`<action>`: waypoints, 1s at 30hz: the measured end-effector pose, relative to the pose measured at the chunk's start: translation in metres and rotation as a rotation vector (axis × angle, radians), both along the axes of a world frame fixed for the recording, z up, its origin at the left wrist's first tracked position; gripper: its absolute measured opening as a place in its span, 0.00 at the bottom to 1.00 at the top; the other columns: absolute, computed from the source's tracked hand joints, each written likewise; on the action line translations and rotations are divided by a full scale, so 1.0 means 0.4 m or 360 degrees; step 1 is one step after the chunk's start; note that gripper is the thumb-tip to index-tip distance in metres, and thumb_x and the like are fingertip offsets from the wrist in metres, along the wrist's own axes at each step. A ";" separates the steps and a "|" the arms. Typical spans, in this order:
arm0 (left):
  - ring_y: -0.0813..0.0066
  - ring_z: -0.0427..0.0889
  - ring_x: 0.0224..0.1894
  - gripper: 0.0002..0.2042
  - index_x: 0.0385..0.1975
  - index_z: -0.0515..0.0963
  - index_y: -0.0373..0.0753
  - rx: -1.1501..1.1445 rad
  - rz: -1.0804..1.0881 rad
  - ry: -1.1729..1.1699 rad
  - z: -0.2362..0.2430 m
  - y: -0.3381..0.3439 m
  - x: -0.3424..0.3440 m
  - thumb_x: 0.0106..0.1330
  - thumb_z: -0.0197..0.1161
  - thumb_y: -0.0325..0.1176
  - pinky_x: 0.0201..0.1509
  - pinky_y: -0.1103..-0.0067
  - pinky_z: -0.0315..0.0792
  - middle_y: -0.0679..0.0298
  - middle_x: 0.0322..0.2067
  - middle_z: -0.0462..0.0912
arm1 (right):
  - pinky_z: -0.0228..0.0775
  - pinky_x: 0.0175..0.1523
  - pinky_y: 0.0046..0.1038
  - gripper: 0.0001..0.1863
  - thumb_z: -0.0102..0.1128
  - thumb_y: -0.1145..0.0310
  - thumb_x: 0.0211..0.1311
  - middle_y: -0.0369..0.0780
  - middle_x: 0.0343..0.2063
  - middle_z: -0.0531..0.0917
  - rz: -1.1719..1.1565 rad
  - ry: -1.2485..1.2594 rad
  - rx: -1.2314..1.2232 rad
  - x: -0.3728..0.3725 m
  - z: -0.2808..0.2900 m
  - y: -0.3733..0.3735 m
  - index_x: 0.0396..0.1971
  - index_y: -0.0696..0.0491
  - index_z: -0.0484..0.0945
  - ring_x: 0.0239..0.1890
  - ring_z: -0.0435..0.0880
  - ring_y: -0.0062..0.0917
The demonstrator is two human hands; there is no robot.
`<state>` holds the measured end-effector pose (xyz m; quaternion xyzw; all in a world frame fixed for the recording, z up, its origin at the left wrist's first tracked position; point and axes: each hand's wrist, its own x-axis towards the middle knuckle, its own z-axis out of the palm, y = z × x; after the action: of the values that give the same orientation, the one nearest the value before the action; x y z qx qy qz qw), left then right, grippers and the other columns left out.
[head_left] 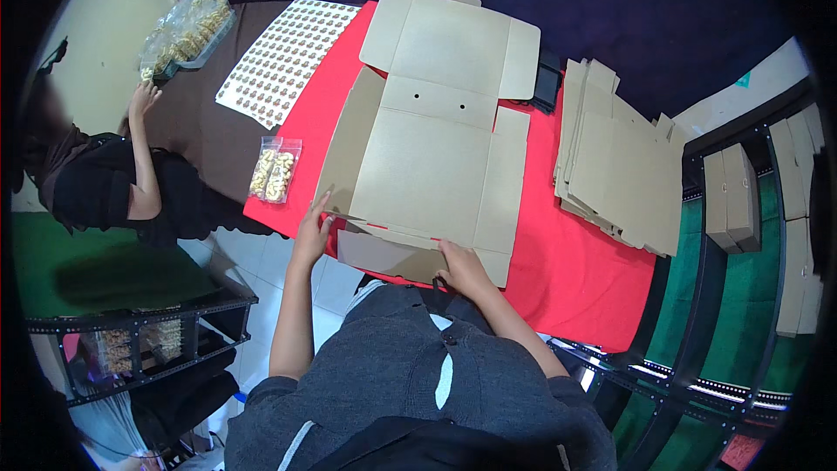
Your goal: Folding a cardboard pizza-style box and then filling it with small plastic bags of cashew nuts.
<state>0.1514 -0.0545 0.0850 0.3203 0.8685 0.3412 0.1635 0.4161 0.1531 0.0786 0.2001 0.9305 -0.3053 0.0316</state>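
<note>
A brown cardboard box, partly folded, lies in front of me on a red cloth. Its left side wall stands up, the near wall is partly raised, and the large lid panel with two small holes spreads flat at the far side. At the near left corner, my left hand grips the cardboard with its fingers along the side wall. My right hand pinches the near wall toward its right end, thumb on top; its other fingers are partly hidden. Left of the box are two small clear bags of pale curved snacks.
Flat cardboard boxes are stacked at the right. A sticker sheet lies at the far left, near a tub of bagged snacks that another person's hand touches. A dark object sits behind the box. Shelves with folded boxes stand right.
</note>
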 end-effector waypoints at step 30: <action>0.77 0.76 0.39 0.06 0.29 0.81 0.33 0.0794 0.0161 -0.0832 -0.096 -0.024 0.001 0.51 0.67 0.22 0.44 0.82 0.72 0.62 0.40 0.73 | 0.72 0.38 0.35 0.07 0.57 0.76 0.50 0.43 0.32 0.78 0.0038 0.0367 -0.0158 0.041 0.308 0.018 0.32 0.56 0.74 0.34 0.79 0.40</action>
<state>0.1518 -0.0640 0.0467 0.2089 0.7022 0.6205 0.2798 0.4327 0.1602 0.2019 0.1506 0.9140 -0.3716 -0.0622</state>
